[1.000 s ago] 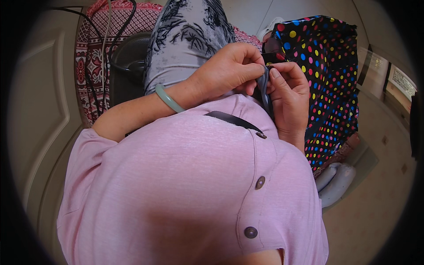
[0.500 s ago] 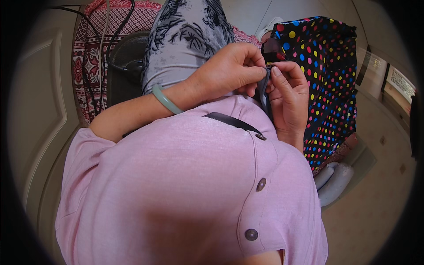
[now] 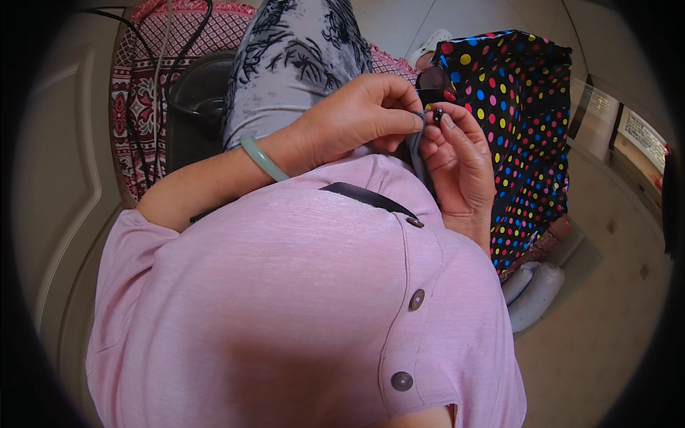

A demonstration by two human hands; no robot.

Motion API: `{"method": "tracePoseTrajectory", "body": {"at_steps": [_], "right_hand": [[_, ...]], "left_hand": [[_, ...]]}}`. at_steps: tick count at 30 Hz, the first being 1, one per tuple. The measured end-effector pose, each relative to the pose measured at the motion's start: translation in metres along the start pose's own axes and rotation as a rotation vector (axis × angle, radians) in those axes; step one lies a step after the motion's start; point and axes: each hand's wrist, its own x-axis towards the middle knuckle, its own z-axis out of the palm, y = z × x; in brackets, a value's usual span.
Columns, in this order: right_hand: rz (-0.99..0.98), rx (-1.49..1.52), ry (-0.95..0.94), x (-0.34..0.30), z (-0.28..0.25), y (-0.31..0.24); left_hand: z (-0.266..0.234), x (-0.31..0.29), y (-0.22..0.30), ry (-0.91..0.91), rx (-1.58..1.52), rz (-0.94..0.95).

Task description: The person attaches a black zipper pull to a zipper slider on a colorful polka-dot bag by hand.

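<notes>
My left hand [image 3: 364, 110], with a pale green bangle [image 3: 264, 160] on its wrist, is closed in a pinch on the edge of a narrow grey cloth [image 3: 417, 146]. The cloth hangs down between my hands, its lower part against my pink shirt. My right hand [image 3: 464, 164] faces it, thumb and forefinger pinched round a small shiny black piece [image 3: 438, 114] with pale spots. Its exact kind is too small to tell. The two hands' fingertips nearly meet at the cloth's upper edge. My left hand's lower fingers are partly hidden.
A black polka-dot cloth [image 3: 528, 143] spreads beside my right hand, with a dark, glossy object [image 3: 432, 80] at its near-left edge. Red patterned fabric [image 3: 132, 100], dark cables [image 3: 146, 50] and a black padded object [image 3: 203, 85] lie left of my patterned trousers [image 3: 296, 64]. A panelled door [image 3: 64, 157] stands left.
My right fingertips have come slightly apart from the cloth edge, and the black piece now shows between them. My left hand keeps its pinch. The whole view has shifted slightly.
</notes>
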Motion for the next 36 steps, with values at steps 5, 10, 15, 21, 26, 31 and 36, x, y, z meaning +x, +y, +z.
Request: {"method": "tracePoseTrajectory", "body": {"at_steps": [5, 10, 15, 21, 26, 31, 36], "right_hand": [[0.022, 0.05, -0.021, -0.002, -0.003, 0.002], [0.048, 0.052, -0.021, 0.001, -0.005, 0.005], [0.055, 0.034, -0.058, 0.003, -0.013, 0.008], [0.05, 0.027, -0.056, 0.003, -0.012, 0.009], [0.042, 0.011, -0.06, 0.002, -0.01, 0.009], [-0.019, -0.075, -0.028, 0.002, -0.007, 0.01], [-0.08, -0.219, 0.074, -0.002, 0.0, 0.009]], "left_hand": [[0.002, 0.001, -0.003, -0.003, -0.022, 0.021], [0.001, 0.003, -0.005, 0.004, -0.011, 0.016], [0.0, 0.005, -0.006, 0.004, -0.02, -0.003], [0.0, 0.006, -0.008, 0.026, 0.01, -0.025], [0.001, 0.006, -0.006, 0.037, 0.02, -0.048], [0.0, 0.006, -0.007, 0.026, 0.028, -0.043], [0.0, 0.006, -0.008, 0.032, 0.018, -0.039]]}}
